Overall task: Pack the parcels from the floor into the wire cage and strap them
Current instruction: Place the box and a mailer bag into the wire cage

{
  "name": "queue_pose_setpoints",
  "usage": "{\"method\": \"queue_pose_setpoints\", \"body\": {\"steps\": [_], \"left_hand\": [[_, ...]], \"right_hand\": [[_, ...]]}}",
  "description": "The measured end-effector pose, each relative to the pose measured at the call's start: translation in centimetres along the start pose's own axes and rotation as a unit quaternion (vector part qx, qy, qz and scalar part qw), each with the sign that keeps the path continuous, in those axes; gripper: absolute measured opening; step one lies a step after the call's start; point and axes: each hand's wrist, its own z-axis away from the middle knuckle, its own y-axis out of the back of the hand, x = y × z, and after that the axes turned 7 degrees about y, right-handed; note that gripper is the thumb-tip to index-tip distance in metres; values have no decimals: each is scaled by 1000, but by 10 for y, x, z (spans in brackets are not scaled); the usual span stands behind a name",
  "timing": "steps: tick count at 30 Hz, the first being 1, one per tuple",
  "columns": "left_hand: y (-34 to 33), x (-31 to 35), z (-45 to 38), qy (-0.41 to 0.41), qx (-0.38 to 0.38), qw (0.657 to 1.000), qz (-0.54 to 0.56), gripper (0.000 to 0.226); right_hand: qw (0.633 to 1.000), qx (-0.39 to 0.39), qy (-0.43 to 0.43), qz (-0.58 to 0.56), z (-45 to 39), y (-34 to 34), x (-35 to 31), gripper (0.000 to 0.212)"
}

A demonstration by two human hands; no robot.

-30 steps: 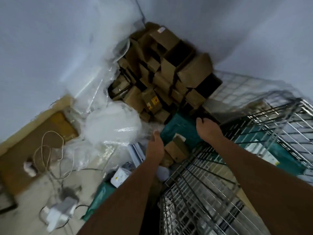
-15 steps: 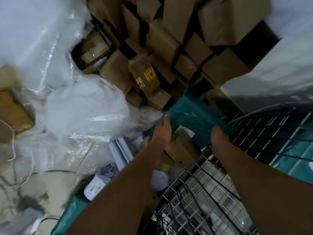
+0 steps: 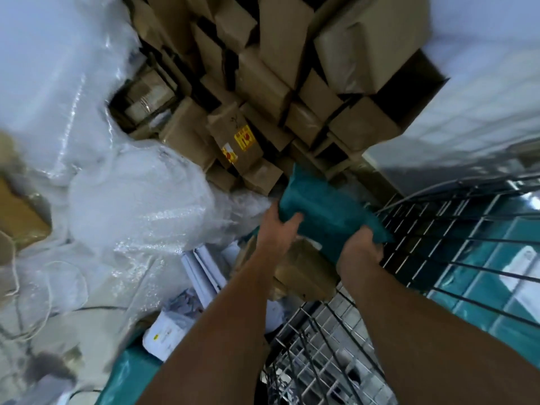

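A teal plastic parcel (image 3: 324, 211) is lifted off the floor, just left of the wire cage (image 3: 432, 226). My left hand (image 3: 277, 229) grips its near left edge and my right hand (image 3: 361, 248) grips its near right corner. Under it lies a brown cardboard parcel (image 3: 304, 267). More teal parcels (image 3: 479, 290) show through the cage's wires on the right.
A tall stack of cardboard boxes (image 3: 263, 83) fills the corner ahead. Bubble wrap and clear film (image 3: 131, 206) heap on the left. White mailers (image 3: 163, 337) and another teal bag (image 3: 131, 372) lie on the floor by my left arm, with cords at far left.
My head came closer to the pile. Both hands reached the teal parcel, closed on its near edge and raised it off the brown parcel.
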Motion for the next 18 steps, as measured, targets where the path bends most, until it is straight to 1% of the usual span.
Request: {"method": "queue_pose_setpoints", "body": {"steps": [1,3,5,8,9,12,14,16,17,18], "left_hand": [[4,2,13,-12,2,1000,-2,71],[15,7,33,-22,13,1000,16,63],[26,17,53,-34,24,998,47,53],[44,45,93,-32,63,995,72,51],[50,53,105,-28,77,993,82,53],[66,95,153,-25,125,988,87,74],[78,134,187,-33,172,982,74,77],[95,177,224,-46,217,972,71,81],[104,198,241,-61,216,969,102,80],[112,218,254,-85,186,967,155,77]], "right_hand": [[1000,11,19,16,9,5,-2,63],[997,1,59,57,25,15,-13,66],[990,-25,88,104,42,24,-31,70],[980,-73,138,123,77,35,-70,71],[974,-89,163,130,90,37,-84,71],[938,-130,265,180,143,51,-136,76],[912,-151,328,196,186,59,-180,81],[884,-171,391,189,225,72,-237,84],[873,-189,415,173,237,80,-268,82],[866,-226,422,146,246,87,-300,78]]}}
